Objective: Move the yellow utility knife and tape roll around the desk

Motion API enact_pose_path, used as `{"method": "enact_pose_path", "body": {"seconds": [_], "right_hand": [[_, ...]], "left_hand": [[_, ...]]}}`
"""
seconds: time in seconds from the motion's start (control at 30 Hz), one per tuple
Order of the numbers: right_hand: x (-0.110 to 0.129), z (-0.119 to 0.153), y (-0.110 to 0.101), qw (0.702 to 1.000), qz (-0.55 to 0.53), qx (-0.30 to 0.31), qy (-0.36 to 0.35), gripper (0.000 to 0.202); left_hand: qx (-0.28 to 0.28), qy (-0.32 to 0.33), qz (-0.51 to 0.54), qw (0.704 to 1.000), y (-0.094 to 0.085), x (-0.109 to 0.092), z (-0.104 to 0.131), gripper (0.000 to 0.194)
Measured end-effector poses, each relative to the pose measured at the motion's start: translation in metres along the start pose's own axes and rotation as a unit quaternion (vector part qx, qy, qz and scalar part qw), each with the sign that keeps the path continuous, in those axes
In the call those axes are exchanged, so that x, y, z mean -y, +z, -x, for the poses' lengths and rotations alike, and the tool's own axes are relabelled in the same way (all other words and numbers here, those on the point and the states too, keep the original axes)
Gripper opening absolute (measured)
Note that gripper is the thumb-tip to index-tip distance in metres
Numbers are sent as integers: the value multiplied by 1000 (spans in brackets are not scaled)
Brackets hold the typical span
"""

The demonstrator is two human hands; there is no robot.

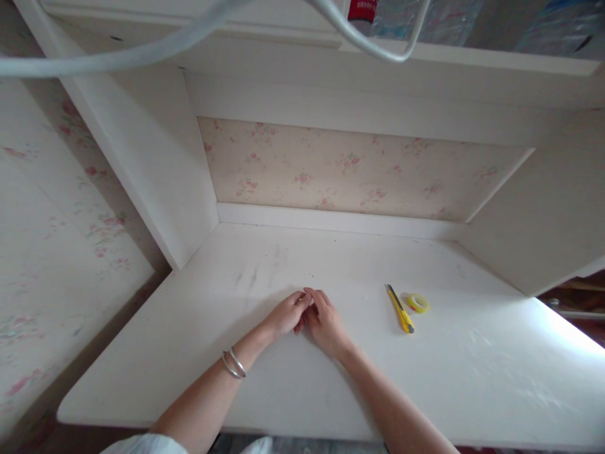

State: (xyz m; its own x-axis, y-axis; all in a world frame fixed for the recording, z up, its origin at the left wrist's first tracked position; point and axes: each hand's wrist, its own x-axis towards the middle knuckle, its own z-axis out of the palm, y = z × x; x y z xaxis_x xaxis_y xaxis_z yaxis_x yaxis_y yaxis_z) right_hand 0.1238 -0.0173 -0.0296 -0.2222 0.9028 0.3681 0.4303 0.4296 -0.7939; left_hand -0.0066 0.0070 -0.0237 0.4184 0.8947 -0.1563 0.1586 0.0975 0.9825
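Note:
My left hand (pixel 286 314) and my right hand (pixel 325 321) rest together on the white desk (pixel 198 353), their fingertips touching and overlapping. The fingers of both are curled and closed, and no object shows in either. Part of the fingers lies hidden where the hands meet. A silver bangle (pixel 234 364) circles my left wrist. To the right of my right hand, and apart from it, lies a yellow utility knife (pixel 401 311). Close beside the knife is a roll of yellow tape (pixel 418 303) lying flat.
White side panels (pixel 142 145) stand left and right of the desk, with floral wallpaper (pixel 331 167) behind. Overhead, a shelf (pixel 283 47) holds plastic-wrapped bottles (pixel 425 22). A pale cable or tube (pixel 142 55) crosses the top of the view.

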Motion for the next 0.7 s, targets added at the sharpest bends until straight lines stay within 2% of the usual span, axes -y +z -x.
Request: {"method": "enact_pose_path", "body": {"seconds": [0.2,0.43,0.7], "right_hand": [[2,-3,-1,999,27,18,-10,41],[8,-4,-6,998,18,54,-18,50],[11,-8,-10,997,36,63,-1,49]], "left_hand": [[13,-4,-2,1000,-2,5,-2,35],[18,-7,-10,1000,-3,-1,1,20],[24,0,-27,999,-3,5,-1,18]]}}
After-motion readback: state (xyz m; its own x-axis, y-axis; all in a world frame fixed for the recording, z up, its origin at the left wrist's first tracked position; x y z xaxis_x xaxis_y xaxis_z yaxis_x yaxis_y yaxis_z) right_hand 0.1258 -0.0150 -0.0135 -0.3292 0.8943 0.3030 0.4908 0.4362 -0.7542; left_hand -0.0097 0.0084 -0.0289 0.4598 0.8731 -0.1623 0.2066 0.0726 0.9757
